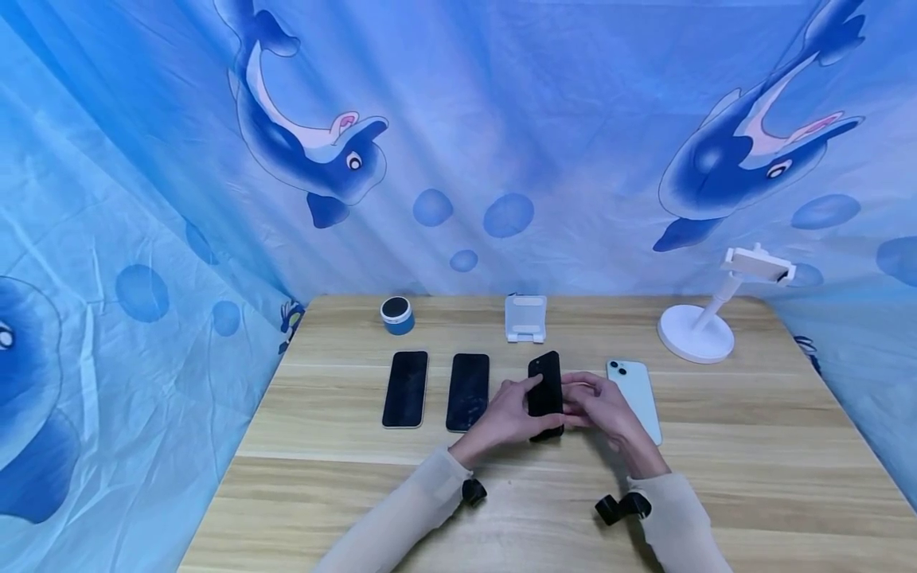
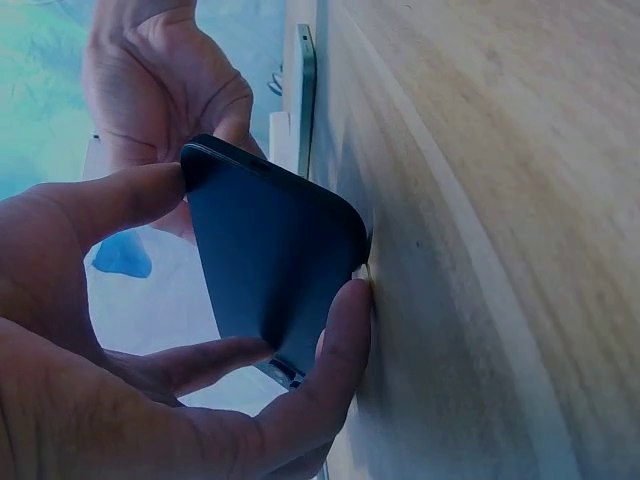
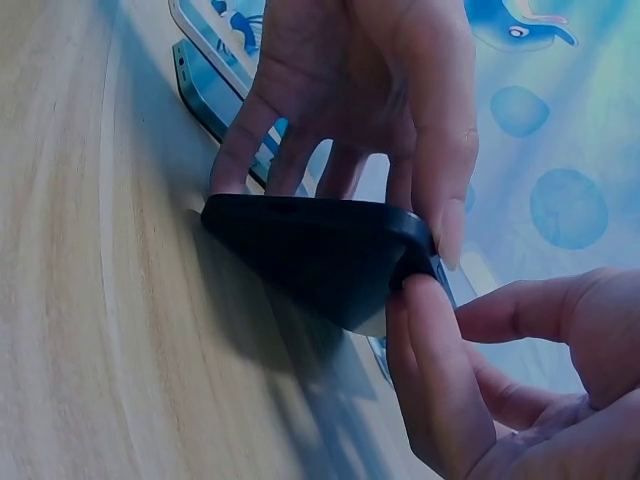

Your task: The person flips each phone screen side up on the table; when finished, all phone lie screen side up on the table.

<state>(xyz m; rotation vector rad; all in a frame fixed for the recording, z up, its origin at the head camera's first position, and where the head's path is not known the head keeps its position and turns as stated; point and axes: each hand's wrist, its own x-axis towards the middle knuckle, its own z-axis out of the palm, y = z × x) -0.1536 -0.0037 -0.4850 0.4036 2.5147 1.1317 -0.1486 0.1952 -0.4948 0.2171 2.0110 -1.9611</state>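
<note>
A black phone (image 1: 546,394) is tilted up on one long side at the tabletop, its back with the camera turned toward the left. My left hand (image 1: 510,412) grips it by its edges, thumb at the near end and fingers toward the camera end. At the right edge, my right hand (image 1: 596,404) pinches the phone between thumb and fingers, as the right wrist view also shows. A pale phone (image 1: 636,398) lies back up just beside the right hand. Close to the left hand, a dark-screened phone (image 1: 469,391) lies face up.
Another phone (image 1: 405,390) lies screen up farther left. Behind stand a small blue speaker (image 1: 397,316), a white folding phone stand (image 1: 526,318) and a white round-based stand (image 1: 696,333). Blue dolphin-print curtains (image 1: 458,143) surround the wooden table (image 1: 322,477).
</note>
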